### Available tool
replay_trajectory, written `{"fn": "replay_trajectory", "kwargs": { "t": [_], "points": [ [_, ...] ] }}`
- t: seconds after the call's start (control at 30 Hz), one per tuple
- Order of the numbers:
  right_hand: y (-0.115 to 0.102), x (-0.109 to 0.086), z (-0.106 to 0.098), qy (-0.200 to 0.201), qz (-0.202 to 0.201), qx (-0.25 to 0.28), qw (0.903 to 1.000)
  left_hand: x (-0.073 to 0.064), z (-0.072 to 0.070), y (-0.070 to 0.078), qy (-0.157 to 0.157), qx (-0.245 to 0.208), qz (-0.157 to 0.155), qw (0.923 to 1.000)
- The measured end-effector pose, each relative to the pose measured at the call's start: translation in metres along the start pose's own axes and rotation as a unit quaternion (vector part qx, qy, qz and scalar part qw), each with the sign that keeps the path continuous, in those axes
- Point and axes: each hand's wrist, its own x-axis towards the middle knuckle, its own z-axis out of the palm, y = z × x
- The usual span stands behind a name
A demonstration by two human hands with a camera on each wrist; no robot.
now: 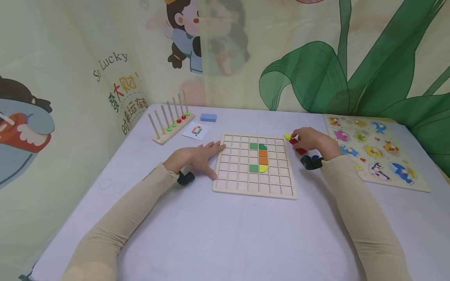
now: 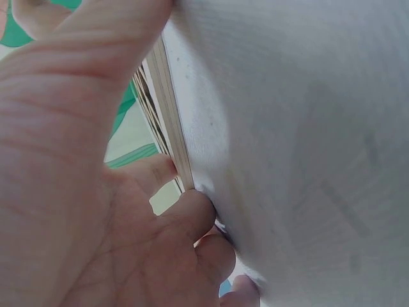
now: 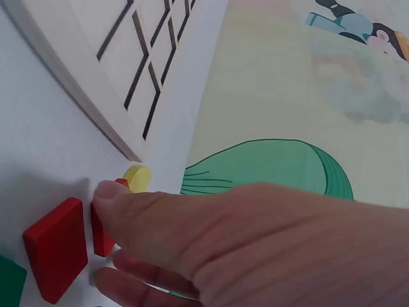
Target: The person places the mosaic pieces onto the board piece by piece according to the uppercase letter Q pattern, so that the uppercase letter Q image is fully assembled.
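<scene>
A square wooden grid board [image 1: 237,187] lies on the table, with green, orange and yellow pieces set in some cells. Along its left edge, my left hand [image 1: 198,158] rests with fingers spread, touching the frame; the left wrist view shows its fingertips against the board's side [image 2: 169,115]. To the right of the board, my right hand [image 1: 309,139] pinches a red block [image 3: 101,233] between thumb and fingers. Close by lie another red block [image 3: 57,249], a yellow piece [image 1: 287,136] and a green block [image 3: 9,281], partly cut off in the right wrist view.
At the back left stands a wooden peg rack [image 1: 172,130] with green and red rings. Beside it lie a pattern card [image 1: 196,131] and a blue block [image 1: 208,117]. An animal puzzle board [image 1: 376,152] covers the right side. A printed curtain [image 1: 239,89] hangs behind the table.
</scene>
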Motion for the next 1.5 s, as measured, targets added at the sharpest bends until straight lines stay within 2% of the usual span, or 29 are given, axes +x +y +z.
{"fn": "replay_trajectory", "kwargs": {
  "t": [0.1,0.23,0.37,0.5,0.73,1.0,1.23,1.5],
  "points": [
    [0.001,0.003,0.002,-0.002,-0.006,-0.004,1.0,-0.001,0.0,0.0,0.001,0.001,-0.001,1.0],
    [0.003,0.009,0.005,-0.001,-0.047,-0.015,0.9988,-0.001,0.0,0.001,0.001,0.0,-0.003,1.0],
    [0.001,0.011,0.008,0.024,-0.067,-0.009,0.9974,0.0,0.001,0.001,-0.001,0.004,-0.005,1.0],
    [-0.002,0.016,0.01,0.05,-0.067,0.008,0.9965,0.0,0.001,0.002,0.0,0.007,-0.005,1.0],
    [-0.002,0.019,0.012,0.044,-0.034,0.005,0.9985,0.001,0.001,0.002,0.001,0.005,-0.005,1.0],
    [-0.004,0.01,0.007,0.054,-0.042,0.018,0.9975,0.001,0.0,0.002,0.002,0.003,-0.007,1.0],
    [-0.027,0.002,0.001,0.085,-0.107,0.028,0.9902,0.0,-0.001,0.003,0.001,0.006,-0.009,0.9999],
    [-0.064,-0.013,0.007,0.052,-0.163,0.038,0.9844,0.0,-0.001,0.003,-0.001,0.006,-0.01,0.9999]
  ]
}}
